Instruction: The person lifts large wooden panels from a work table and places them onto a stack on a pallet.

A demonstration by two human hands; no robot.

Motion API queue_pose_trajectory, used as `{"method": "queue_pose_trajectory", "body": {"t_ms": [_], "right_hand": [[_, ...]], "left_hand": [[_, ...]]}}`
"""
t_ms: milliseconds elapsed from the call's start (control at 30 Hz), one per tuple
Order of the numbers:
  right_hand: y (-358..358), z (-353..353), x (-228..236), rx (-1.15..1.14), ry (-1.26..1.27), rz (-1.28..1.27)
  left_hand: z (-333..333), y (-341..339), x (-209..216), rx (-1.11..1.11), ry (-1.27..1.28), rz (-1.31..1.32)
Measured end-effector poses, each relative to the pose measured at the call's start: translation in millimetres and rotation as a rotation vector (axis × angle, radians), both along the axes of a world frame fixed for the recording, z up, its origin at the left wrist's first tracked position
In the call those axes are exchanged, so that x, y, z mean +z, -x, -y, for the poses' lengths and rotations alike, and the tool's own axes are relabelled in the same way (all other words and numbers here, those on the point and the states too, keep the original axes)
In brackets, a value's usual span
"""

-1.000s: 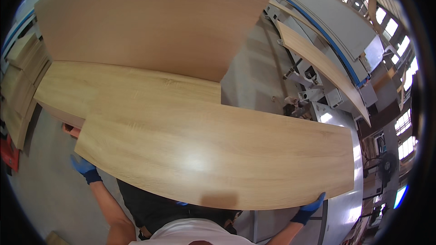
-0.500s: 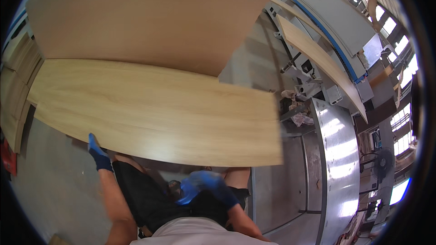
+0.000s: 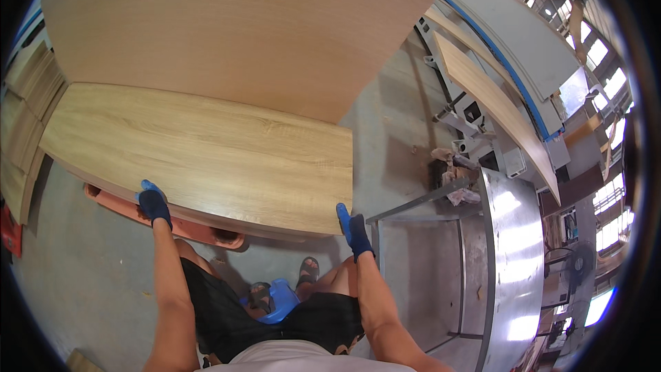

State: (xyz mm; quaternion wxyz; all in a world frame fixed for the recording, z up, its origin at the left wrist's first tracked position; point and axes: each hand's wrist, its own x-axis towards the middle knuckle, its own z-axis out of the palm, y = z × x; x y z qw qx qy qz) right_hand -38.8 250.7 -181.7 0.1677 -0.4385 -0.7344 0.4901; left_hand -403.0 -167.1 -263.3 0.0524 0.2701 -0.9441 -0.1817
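A long light wood-grain panel (image 3: 206, 155) lies flat in front of me, on top of other panels whose edges show below it. My left hand (image 3: 153, 201), in a blue glove, grips its near edge left of the middle, thumb on top and fingers mostly hidden below. At the near right corner my right hand (image 3: 352, 229), also gloved in blue, closes on the panel's edge; part of its fingers is hidden. A large plain brown board (image 3: 234, 27) rises along the far side of the panel.
An orange pallet-truck fork (image 3: 165, 219) sits under the stack. Stacked boards (image 3: 24, 124) stand at the left. To the right is a metal-topped table frame (image 3: 509, 248), with a machine bed bearing a wooden strip (image 3: 489, 96) beyond it. A blue plastic stool (image 3: 282, 303) is between my legs.
The top panel's right end has moved left and now lines up with the stack. My right hand has gone from above my lap to the near right corner. My left hand stays at the near edge.
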Motion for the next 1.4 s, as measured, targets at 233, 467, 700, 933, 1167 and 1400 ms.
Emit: {"method": "queue_pose_trajectory", "body": {"t_ms": [233,467,700,933,1167,1400], "right_hand": [[26,25,11,0.180,-0.276,0.200],[35,43,22,0.170,-0.349,0.312],[35,47,18,0.083,-0.354,0.273],[44,71,1,0.041,-0.184,0.084],[-10,23,23,-0.122,0.988,-0.815],[-91,-110,209,0.203,0.683,-1.677]], "left_hand": [[52,37,-31,-0.009,-0.218,-0.510],[50,19,10,-0.102,-0.180,-0.364],[36,11,40,-0.063,-0.629,-0.328],[60,-26,11,-0.277,-1.020,-0.020],[-69,-198,-11,-0.545,-1.390,0.350],[-116,-317,65,-0.635,-1.216,0.624]]}}
